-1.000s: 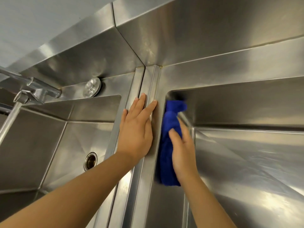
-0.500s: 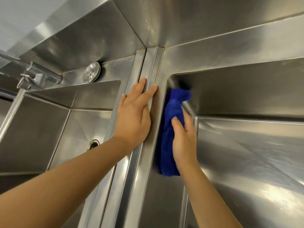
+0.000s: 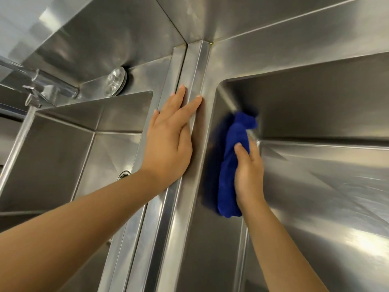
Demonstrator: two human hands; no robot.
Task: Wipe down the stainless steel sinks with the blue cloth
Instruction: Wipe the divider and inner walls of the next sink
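Brushed steel throughout; one soft cloth.
right sink (image 3: 326, 110) and left sink (image 3: 52, 157): stainless steel, smooth, satin brushed grain, soft glare patches; divider ridge (image 3: 195, 66) same steel, brighter streaks along its folded edges; backsplash (image 3: 252, 17) duller, faintly smeared; faucet (image 3: 54, 88) and round cap (image 3: 116, 81) polished metal, mirror-glossy; blue cloth (image 3: 228, 175) matt, fuzzy pile, like microfibre.

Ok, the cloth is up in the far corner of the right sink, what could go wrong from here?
1. The bunched blue cloth is rolled narrow under the right hand, so it may miss strips on the side wall of the right stainless steel sink and its rounded corner.
2. The left hand lies flat on the raised steel ridge between the sinks; it could smear that surface, or slip if wet.
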